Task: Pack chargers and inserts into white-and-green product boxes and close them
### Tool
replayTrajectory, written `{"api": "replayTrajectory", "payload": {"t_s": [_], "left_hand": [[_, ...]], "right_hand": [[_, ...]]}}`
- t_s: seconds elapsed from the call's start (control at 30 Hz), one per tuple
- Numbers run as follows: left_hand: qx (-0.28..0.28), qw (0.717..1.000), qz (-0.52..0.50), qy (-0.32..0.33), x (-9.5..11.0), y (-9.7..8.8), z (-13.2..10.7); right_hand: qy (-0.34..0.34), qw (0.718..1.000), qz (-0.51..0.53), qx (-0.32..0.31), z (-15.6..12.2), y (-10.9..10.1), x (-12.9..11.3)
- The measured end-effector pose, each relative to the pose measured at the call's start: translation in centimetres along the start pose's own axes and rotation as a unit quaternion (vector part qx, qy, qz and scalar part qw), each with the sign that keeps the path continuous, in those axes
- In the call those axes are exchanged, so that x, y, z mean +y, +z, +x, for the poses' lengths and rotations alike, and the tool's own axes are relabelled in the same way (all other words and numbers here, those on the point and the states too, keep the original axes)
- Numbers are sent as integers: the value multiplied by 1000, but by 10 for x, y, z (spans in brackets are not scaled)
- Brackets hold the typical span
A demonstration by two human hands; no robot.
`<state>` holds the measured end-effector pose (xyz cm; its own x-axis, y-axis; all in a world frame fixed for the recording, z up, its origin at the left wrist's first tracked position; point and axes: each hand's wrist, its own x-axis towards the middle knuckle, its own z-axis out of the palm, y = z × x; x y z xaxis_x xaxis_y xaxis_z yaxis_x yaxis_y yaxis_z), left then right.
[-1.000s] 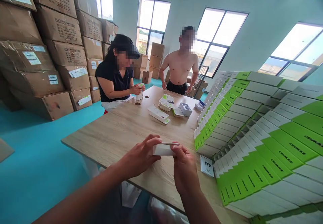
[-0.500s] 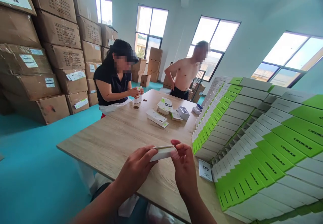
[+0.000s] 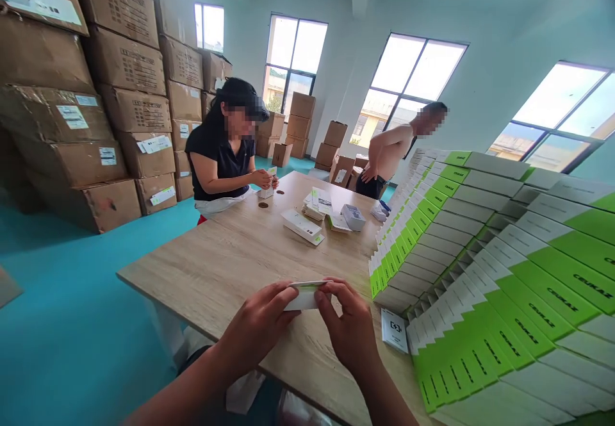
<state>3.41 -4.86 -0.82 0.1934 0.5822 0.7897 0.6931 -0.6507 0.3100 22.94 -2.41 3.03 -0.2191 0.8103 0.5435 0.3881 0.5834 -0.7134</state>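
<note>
Both my hands hold a small white and green box (image 3: pixel 303 294) just above the near edge of the wooden table (image 3: pixel 230 253). My left hand (image 3: pixel 259 323) pinches its left end. My right hand (image 3: pixel 348 327) has its fingers curled over the right end and top. A small white card with a black mark (image 3: pixel 394 329) lies flat on the table just right of my right hand.
A tall sloping stack of white and green boxes (image 3: pixel 490 266) fills the right side. Across the table a seated person (image 3: pixel 221 150) handles a small box; loose boxes and leaflets (image 3: pixel 321 211) lie mid-table. Another person (image 3: pixel 391 154) bends behind the stack. Cardboard cartons (image 3: pixel 96 93) line the left wall.
My right hand's fingers have closed in over the box's right end. The standing person has moved right and bent down behind the stack.
</note>
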Motion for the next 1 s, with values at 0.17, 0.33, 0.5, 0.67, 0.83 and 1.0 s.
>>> {"api": "replayTrajectory", "payload": {"t_s": [0.17,0.33,0.5,0.67,0.83,1.0], "left_hand": [[-8,1000,-3,18,-1,-1,2],[-4,998,-56,4,-5,-2,8],[3,994,-84,-64,-16,-10,20],[-42,984,-123,-118,-23,-22,34],[-28,977,-162,-133,-22,-27,39],[-35,961,-195,-191,-20,-27,38]], "right_hand": [[6,998,-54,19,-3,2,-4],[-4,999,-30,18,-5,3,8],[-1,1000,2,-27,2,-1,23],[-3,1000,-6,-28,13,-6,17],[-12,1000,-3,-22,16,-9,6],[-27,999,-7,-22,19,-12,0]]}}
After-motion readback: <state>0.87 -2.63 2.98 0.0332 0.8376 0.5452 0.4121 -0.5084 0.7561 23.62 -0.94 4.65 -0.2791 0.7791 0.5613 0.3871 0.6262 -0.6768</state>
